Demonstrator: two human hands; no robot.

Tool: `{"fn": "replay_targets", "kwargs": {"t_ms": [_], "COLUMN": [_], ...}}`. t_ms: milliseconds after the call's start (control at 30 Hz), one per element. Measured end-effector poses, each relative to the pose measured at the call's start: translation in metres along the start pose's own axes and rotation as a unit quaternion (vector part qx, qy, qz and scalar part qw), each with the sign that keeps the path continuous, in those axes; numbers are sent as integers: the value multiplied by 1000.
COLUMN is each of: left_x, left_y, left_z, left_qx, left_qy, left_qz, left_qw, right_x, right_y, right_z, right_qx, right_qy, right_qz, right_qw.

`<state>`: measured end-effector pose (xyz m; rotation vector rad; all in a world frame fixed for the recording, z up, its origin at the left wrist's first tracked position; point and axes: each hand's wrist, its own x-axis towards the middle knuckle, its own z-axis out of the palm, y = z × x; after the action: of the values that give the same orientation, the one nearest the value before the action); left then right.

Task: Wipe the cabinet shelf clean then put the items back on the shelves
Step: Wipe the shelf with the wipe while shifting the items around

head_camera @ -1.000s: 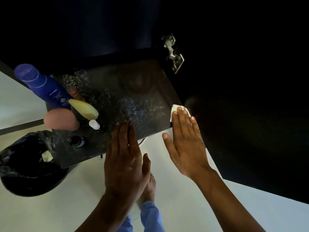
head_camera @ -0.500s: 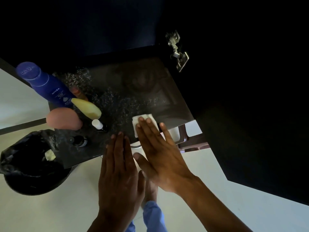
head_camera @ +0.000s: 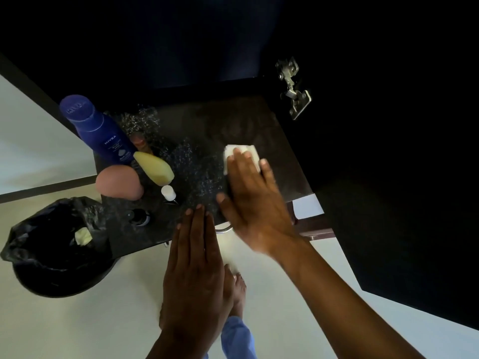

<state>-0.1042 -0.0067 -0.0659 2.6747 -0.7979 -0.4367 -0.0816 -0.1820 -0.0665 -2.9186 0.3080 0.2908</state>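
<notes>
White cloth (head_camera: 241, 154) pressed flat on shelf (head_camera: 259, 130) under right hand (head_camera: 255, 200); left hand (head_camera: 197, 265) flat, empty.

Both hands lie flat, fingers straight, right hand (head_camera: 252, 195) ahead of left hand (head_camera: 195, 257).

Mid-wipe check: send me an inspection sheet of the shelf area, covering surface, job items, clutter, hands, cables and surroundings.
Surface: dark speckled cabinet shelf, pale specks near its left middle.
Job's things: folded white wipe flat on the shelf; blue Nivea bottle, cream-yellow tube, pink rounded container, small white-capped bottle grouped at left.
Clutter: nothing seen.
Hands: right hand presses the wipe with straight fingers; left hand flat at the front edge.
Cables: nothing seen.
Surroundings: black-lined bin, metal door hinge, pale floor.
</notes>
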Motion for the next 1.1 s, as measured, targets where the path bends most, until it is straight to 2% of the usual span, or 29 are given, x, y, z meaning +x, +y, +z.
{"fn": "replay_targets", "kwargs": {"t_ms": [67, 133, 300, 400, 500, 633, 733, 833, 933, 1100], "left_x": [-1, -1, 0, 0, 0, 1, -2, -5, -5, -4], "left_y": [-4, -8, -5, -3, -3, -2, 1, 2, 3, 4], "left_z": [0, 0, 3, 4, 4, 3, -1, -5, -7, -4], "left_qx": [-2, -5, -7, -2, -9, -40, -47, -27, -20, -24], "left_qy": [2, 7, 25, 23, 27, 33, 30, 30, 21, 22], "left_qz": [7, 10, 8, -2, 1, -6, -15, -14, -32, -52], "left_qw": [1000, 1000, 1000, 1000, 1000, 999, 998, 999, 999, 998], "right_x": [-21, -43, -36, 7, 28, -14, -34, -10, 45, 124], "right_y": [-10, -5, 45, 48, 24, -4, 11, 42, 56, 22], "right_z": [1, 1, -1, -1, -5, -7, -6, -12, -23, -31], "right_qx": [10, 28, -22, -4, 8, -4, -18, -59, -43, -28], "right_qy": [-17, -36, -6, 18, -4, -39, -58, -25, -8, -26], "right_qz": [-52, -53, 78, 102, 39, -80, -63, 12, 51, -2], "right_qw": [998, 998, 997, 995, 999, 996, 996, 998, 998, 999]}}
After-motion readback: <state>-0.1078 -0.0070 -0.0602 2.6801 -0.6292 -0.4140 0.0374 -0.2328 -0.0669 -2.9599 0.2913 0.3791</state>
